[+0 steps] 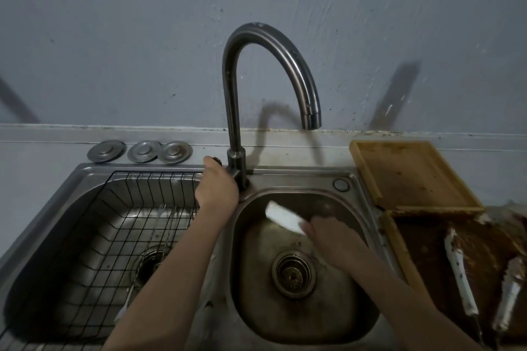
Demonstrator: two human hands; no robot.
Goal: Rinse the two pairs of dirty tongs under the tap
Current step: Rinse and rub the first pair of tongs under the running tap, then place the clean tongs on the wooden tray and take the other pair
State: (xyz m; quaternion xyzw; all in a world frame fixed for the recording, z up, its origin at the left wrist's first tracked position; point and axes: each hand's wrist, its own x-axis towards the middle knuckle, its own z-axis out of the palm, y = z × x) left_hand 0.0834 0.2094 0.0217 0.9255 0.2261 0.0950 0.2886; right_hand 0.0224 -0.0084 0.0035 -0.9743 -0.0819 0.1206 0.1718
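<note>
A steel worktop [42, 151] meets a grey wall [142, 37]. The left hand [217, 185] closes on the tap [238, 162] lever. The right hand [330, 232] grips a blurred white object [282, 215] over the right basin [336, 322]. 2 soiled tongs [460, 271] lie on the right-edge tray [399, 253], partly cut off.

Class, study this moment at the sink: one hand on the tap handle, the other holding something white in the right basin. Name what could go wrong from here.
1. The spout ends well above the right basin, so opening it hard with the left hand may splash.
2. The white item in the right hand sits left of the spout's drop line; water could miss it.
3. The tongs on the dirty tray look untouched and could be forgotten.
</note>
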